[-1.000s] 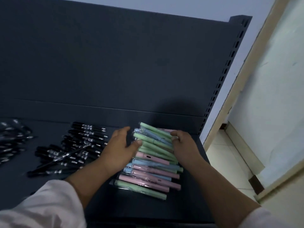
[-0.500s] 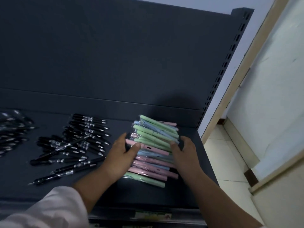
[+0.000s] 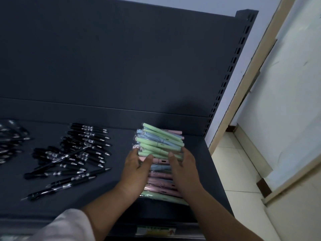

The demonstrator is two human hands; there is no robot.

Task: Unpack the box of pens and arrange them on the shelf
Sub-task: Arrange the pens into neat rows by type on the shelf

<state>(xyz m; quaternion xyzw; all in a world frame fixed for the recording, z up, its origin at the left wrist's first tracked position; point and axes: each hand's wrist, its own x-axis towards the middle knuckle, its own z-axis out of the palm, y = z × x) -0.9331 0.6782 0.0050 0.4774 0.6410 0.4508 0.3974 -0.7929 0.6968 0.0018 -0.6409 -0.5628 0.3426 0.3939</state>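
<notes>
Right hand (image 3: 184, 169) inward, atop pastel pens (image 3: 161, 141)

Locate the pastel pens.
Head view: the pastel pens lie piled at the right end of the shelf, right of the black pens, with the left hand and right hand resting on them.

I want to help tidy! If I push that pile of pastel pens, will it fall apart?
Likely yes: the pastel pens lie loosely stacked, some askew, so top ones could slide. Their shiny clear wrappers probably make them slippery.
</notes>
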